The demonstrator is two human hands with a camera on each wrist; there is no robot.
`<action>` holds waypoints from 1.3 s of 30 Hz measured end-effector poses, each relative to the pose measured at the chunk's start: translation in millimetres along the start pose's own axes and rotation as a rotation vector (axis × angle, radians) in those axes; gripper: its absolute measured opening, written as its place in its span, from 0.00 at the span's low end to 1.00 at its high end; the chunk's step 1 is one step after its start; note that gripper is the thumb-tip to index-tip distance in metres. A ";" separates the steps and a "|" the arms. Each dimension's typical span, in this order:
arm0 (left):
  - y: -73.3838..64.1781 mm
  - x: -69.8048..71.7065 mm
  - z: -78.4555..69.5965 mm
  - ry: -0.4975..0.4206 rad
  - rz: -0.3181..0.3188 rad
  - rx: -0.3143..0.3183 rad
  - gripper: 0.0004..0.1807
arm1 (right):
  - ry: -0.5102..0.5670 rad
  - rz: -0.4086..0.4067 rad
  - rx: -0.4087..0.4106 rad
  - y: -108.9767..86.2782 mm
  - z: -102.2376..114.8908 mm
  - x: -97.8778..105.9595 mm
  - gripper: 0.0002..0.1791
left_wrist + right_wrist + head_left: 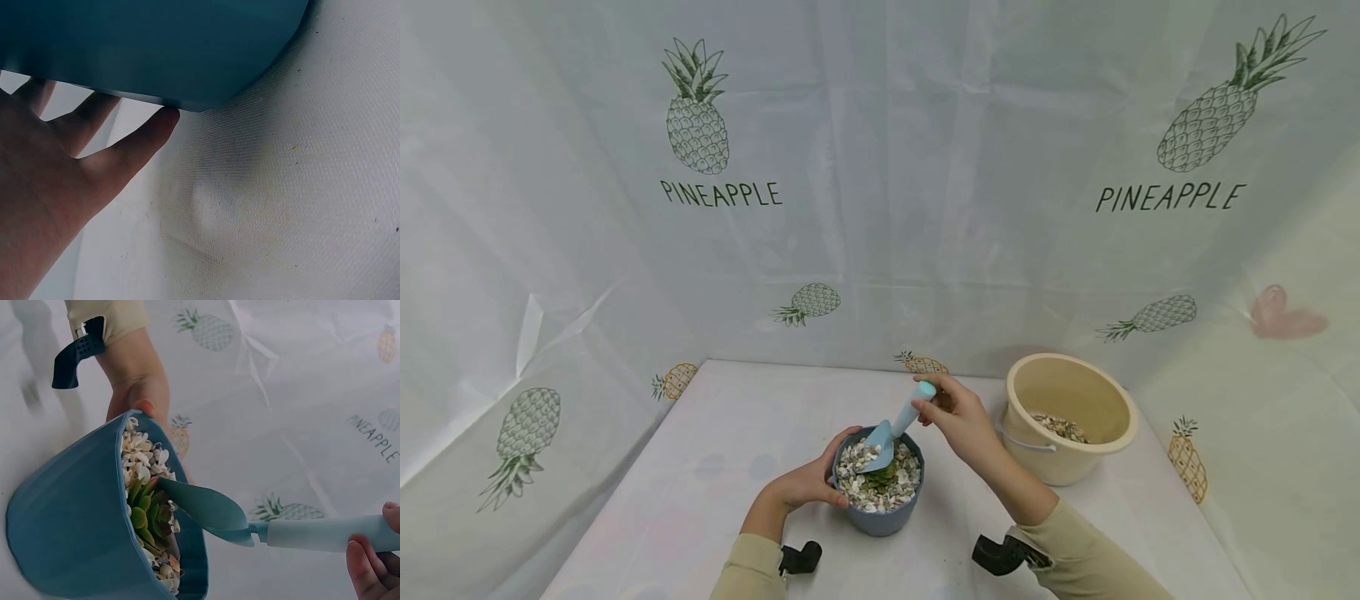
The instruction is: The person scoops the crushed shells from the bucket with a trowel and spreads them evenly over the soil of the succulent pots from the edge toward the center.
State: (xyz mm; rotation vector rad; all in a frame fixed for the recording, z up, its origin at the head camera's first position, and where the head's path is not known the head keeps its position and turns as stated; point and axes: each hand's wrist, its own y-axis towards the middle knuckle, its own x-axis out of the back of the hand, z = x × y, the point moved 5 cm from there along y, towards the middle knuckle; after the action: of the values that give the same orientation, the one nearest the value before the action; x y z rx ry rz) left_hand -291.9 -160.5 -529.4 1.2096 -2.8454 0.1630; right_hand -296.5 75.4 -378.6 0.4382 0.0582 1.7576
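Gripping from the left, the left hand (803, 485) holds the blue flowerpot (880, 523) by its wall; packed with pale chips (874, 502), the pot is probably stiff and weighty, best cupped there. Inside it, the succulent (881, 478) seems fragile. Over the pot, the trowel (902, 424) looks light and smooth; its handle, pinched by the right hand (961, 419), suits holding. Right of the pot stands 1 cream bucket (1060, 469).

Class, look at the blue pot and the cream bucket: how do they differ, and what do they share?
The bucket is cream and larger; the pot is blue and smaller. The pot holds a green succulent, while no plant shows in the bucket. The left hand grips the pot; no hand holds the bucket. Both are open-topped and contain small, loose pieces.
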 end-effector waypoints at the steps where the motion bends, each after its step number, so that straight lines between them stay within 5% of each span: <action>1: 0.0 0.0 -0.1 0.002 0.000 -0.001 0.64 | -0.001 0.002 0.004 0.4 -0.2 0.0 0.19; 12: -0.1 0.9 0.4 0.010 -0.008 0.002 0.63 | -0.037 0.026 0.055 5.8 4.5 -0.6 0.19; 30: -1.0 -0.4 1.7 0.001 -0.011 -0.001 0.63 | -0.020 -0.073 0.008 5.0 -4.5 7.8 0.18; 39: -1.1 -0.2 1.3 0.011 -0.020 0.002 0.63 | -0.023 -0.037 0.015 3.6 -1.3 7.8 0.18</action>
State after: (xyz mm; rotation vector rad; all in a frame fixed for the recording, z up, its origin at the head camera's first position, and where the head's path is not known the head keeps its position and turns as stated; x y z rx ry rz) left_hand -291.0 -161.2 -530.6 1.2327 -2.8235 0.1713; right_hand -301.5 82.3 -376.8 0.4659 0.0627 1.7160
